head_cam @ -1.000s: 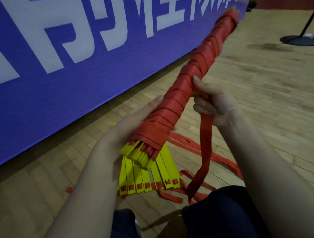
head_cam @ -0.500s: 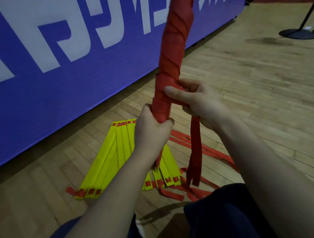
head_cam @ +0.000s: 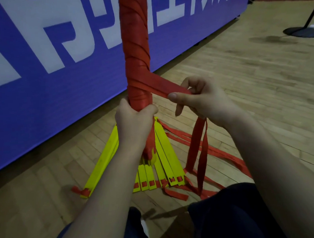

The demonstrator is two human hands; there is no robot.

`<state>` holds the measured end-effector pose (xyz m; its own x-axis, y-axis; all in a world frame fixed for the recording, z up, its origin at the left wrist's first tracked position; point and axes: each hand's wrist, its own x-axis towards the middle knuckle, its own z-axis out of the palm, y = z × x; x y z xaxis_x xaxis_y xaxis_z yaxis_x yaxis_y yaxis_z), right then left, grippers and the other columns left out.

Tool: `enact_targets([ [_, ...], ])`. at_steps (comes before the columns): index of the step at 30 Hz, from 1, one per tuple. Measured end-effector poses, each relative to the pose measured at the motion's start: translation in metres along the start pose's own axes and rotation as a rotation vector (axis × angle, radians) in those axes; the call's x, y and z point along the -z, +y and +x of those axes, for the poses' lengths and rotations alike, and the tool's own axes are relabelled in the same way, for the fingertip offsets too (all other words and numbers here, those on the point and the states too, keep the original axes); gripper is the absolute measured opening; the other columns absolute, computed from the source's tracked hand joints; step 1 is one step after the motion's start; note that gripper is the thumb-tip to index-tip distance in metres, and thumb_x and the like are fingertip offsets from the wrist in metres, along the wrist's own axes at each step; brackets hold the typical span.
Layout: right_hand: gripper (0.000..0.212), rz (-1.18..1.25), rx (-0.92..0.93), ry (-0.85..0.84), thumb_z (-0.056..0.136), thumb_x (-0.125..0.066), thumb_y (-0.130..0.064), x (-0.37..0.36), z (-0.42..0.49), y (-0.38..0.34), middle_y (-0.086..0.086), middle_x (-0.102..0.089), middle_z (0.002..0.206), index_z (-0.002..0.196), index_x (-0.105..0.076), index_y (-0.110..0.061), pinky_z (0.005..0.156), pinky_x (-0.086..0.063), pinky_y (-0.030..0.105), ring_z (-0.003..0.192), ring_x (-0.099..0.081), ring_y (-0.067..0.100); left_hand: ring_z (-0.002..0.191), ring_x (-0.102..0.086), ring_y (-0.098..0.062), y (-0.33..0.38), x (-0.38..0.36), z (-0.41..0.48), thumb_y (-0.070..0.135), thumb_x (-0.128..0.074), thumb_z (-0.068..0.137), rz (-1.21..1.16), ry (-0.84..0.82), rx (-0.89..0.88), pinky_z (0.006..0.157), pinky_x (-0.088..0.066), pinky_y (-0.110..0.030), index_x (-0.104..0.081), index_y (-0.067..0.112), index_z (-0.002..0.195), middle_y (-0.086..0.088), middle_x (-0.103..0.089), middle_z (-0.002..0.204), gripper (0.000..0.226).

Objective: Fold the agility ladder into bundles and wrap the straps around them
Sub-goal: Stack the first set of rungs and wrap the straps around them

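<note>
A long bundle of ladder rungs [head_cam: 135,47], wound tightly in red strap, stands upright in front of me, its top out of frame. My left hand [head_cam: 134,121] grips it near the bottom. My right hand [head_cam: 200,98] pinches the free red strap [head_cam: 161,84], pulled out to the right from the bundle; the strap's tail [head_cam: 199,153] hangs from that hand to the floor. On the floor behind lie a fan of loose yellow rungs [head_cam: 166,165] and a second flat stack of yellow rungs [head_cam: 103,158], joined by red straps.
A blue banner wall [head_cam: 59,69] with white lettering runs along the left. Loose red straps [head_cam: 227,157] trail over the wooden floor to the right. A black stand base [head_cam: 302,31] sits at the far right. My dark-trousered knees [head_cam: 221,215] fill the bottom.
The bundle went from slanted to upright. My left hand shifted to grip its lower end. My right hand pulled the strap out sideways to the right.
</note>
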<state>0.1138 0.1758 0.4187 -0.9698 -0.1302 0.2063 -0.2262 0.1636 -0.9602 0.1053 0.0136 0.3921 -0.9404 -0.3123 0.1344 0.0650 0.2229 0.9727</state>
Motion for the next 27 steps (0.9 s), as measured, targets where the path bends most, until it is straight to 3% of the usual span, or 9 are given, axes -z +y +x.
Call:
enact_targets([
  [3, 0.027, 0.034, -0.03, -0.07, 0.078, -0.068, -0.03, -0.001, 0.001, 0.001, 0.015, -0.07, 0.066, 0.076, -0.056, -0.006, 0.034, -0.022, 0.022, 0.03, -0.036, 0.012, 0.071, -0.067, -0.025, 0.0, 0.001, 0.001, 0.028, -0.074, 0.049, -0.037, -0.01, 0.054, 0.069, -0.058, -0.044, -0.06, 0.021, 0.076, -0.002, -0.068, 0.078, 0.031],
  [9, 0.021, 0.125, -0.061, -0.121, 0.092, -0.06, -0.016, -0.001, 0.002, 0.005, 0.015, -0.069, 0.064, 0.073, -0.066, -0.008, 0.046, -0.05, 0.024, 0.044, -0.06, 0.02, 0.069, -0.068, -0.026, 0.004, 0.0, 0.001, 0.026, -0.075, 0.045, -0.076, -0.057, 0.096, 0.067, -0.058, -0.042, -0.063, 0.02, 0.073, -0.004, -0.07, 0.076, 0.031],
  [11, 0.023, 0.151, -0.065, -0.124, 0.093, -0.058, -0.016, 0.0, 0.003, 0.007, 0.013, -0.067, 0.061, 0.073, -0.065, -0.009, 0.044, -0.047, 0.023, 0.042, -0.057, 0.019, 0.069, -0.069, -0.028, 0.005, 0.001, 0.0, 0.022, -0.076, 0.046, -0.114, -0.099, 0.112, 0.066, -0.058, -0.043, -0.065, 0.017, 0.074, -0.006, -0.071, 0.075, 0.031],
  [15, 0.025, 0.059, -0.03, -0.06, 0.094, -0.056, -0.022, 0.004, 0.005, 0.011, 0.002, -0.052, 0.043, 0.075, -0.059, -0.007, 0.033, -0.024, 0.018, 0.032, -0.035, 0.009, 0.058, -0.062, -0.023, 0.013, 0.001, -0.007, -0.003, -0.075, 0.06, -0.299, -0.246, 0.144, 0.058, -0.052, -0.034, -0.066, 0.01, 0.072, -0.006, -0.065, 0.064, 0.02],
  [17, 0.023, 0.049, 0.003, -0.037, 0.096, -0.053, -0.018, 0.007, 0.007, 0.013, 0.0, -0.05, 0.042, 0.078, -0.059, -0.006, 0.033, -0.022, 0.015, 0.031, -0.033, 0.005, 0.06, -0.063, -0.026, 0.017, 0.0, -0.013, -0.008, -0.071, 0.061, -0.399, -0.3, 0.14, 0.06, -0.053, -0.035, -0.066, 0.008, 0.076, -0.011, -0.066, 0.067, 0.023],
  [20, 0.011, 0.12, 0.07, -0.063, 0.091, -0.057, -0.02, 0.006, 0.007, 0.014, -0.003, -0.056, 0.049, 0.088, -0.062, -0.011, 0.04, -0.026, 0.013, 0.037, -0.047, 0.005, 0.06, -0.063, -0.03, 0.017, 0.001, -0.014, 0.0, -0.068, 0.057, -0.478, -0.393, 0.111, 0.056, -0.055, -0.037, -0.06, -0.002, 0.102, -0.019, -0.065, 0.073, 0.046],
  [22, 0.019, 0.176, 0.078, -0.095, 0.085, -0.058, -0.024, 0.007, 0.009, 0.014, -0.004, -0.06, 0.056, 0.099, -0.063, -0.012, 0.04, -0.028, 0.013, 0.042, -0.052, 0.007, 0.052, -0.06, -0.028, 0.018, 0.005, -0.014, 0.005, -0.064, 0.06, -0.523, -0.507, 0.116, 0.05, -0.051, -0.03, -0.056, -0.008, 0.105, -0.02, -0.062, 0.068, 0.048],
  [24, 0.026, 0.208, 0.049, -0.102, 0.083, -0.058, -0.025, 0.007, 0.01, 0.015, -0.006, -0.061, 0.059, 0.106, -0.063, -0.014, 0.039, -0.025, 0.013, 0.04, -0.044, 0.003, 0.048, -0.057, -0.026, 0.017, 0.006, -0.013, 0.007, -0.06, 0.062, -0.57, -0.62, 0.155, 0.048, -0.049, -0.026, -0.057, -0.007, 0.097, -0.02, -0.061, 0.065, 0.038],
  [27, 0.036, 0.292, -0.016, -0.156, 0.081, -0.059, -0.027, 0.009, 0.012, 0.02, -0.012, -0.056, 0.059, 0.114, -0.06, -0.014, 0.035, -0.02, 0.012, 0.037, -0.029, -0.001, 0.046, -0.058, -0.025, 0.015, 0.009, -0.013, 0.009, -0.062, 0.056, -0.65, -0.801, 0.251, 0.047, -0.05, -0.025, -0.054, -0.007, 0.094, -0.02, -0.06, 0.064, 0.042],
])
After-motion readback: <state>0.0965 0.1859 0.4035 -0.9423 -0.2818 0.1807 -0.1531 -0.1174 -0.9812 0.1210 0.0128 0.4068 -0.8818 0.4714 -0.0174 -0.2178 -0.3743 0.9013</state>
